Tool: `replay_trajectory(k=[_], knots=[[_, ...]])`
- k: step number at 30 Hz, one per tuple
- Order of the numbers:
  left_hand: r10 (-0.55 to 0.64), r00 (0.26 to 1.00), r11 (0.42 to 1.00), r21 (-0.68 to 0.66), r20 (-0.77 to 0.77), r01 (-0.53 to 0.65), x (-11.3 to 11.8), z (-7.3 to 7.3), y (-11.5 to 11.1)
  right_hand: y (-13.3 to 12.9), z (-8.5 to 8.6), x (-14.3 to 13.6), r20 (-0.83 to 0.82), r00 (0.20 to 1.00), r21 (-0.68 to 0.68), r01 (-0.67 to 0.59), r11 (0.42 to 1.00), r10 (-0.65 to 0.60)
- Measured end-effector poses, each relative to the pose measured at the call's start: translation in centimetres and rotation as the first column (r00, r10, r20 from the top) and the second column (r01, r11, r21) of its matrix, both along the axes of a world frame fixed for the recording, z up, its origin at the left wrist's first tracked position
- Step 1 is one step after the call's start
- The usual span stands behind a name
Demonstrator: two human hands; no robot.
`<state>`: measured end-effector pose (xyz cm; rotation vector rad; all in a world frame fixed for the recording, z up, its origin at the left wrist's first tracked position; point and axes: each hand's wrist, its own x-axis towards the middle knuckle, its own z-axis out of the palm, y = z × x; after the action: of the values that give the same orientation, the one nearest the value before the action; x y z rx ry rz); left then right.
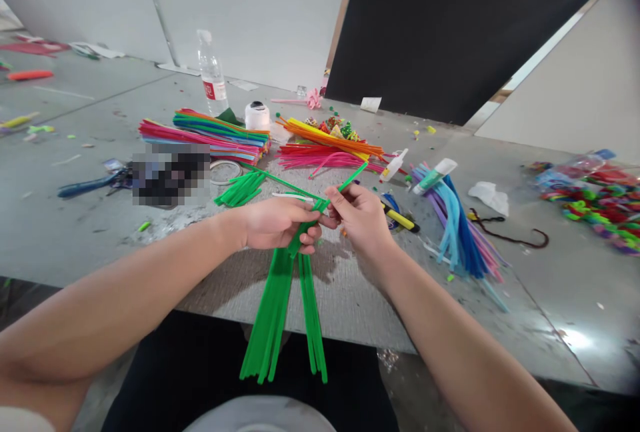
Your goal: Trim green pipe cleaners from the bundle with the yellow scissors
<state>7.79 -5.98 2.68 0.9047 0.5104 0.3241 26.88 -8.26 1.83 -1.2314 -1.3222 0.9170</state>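
My left hand is closed around green pipe cleaners in front of me. Close beside it, my right hand pinches a green pipe cleaner whose tip points up and right. Another green strand runs from between the hands toward the upper left. Below the hands, a bundle of long green pipe cleaners hangs over the table's front edge, with a smaller group beside it. A short green bunch lies behind my left hand. My fingers hide where the strands meet.
Multicoloured pipe cleaners and red and orange ones lie behind the hands. A plastic bottle and a white spool stand farther back. Rightward are a yellow cutter, blue and purple pipe cleaners and a glue tube.
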Motion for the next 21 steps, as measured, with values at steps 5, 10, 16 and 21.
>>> replay_trajectory(k=[5, 10, 16, 21], knots=[[-0.012, 1.000, 1.000, 0.007, -0.001, 0.012, 0.0, 0.0, -0.1, 0.1, 0.0, 0.0, -0.030, 0.999, 0.011, 0.014, 1.000, -0.013], [0.005, 0.999, 0.999, -0.031, -0.043, -0.007, 0.1, 0.0, 0.0, 0.2, -0.3, 0.1, -0.033, 0.999, 0.010, 0.029, 1.000, -0.029], [0.038, 0.996, 0.997, -0.067, -0.087, -0.044, 0.1, 0.4, 0.1, 0.5, 0.1, 0.9, 0.103, 0.995, -0.024, -0.009, 1.000, 0.012], [0.203, 0.979, 0.979, -0.023, -0.029, -0.203, 0.2, 0.5, 0.6, 0.1, 1.7, 5.1, 0.878, 0.454, 0.065, 0.202, 0.977, -0.152]])
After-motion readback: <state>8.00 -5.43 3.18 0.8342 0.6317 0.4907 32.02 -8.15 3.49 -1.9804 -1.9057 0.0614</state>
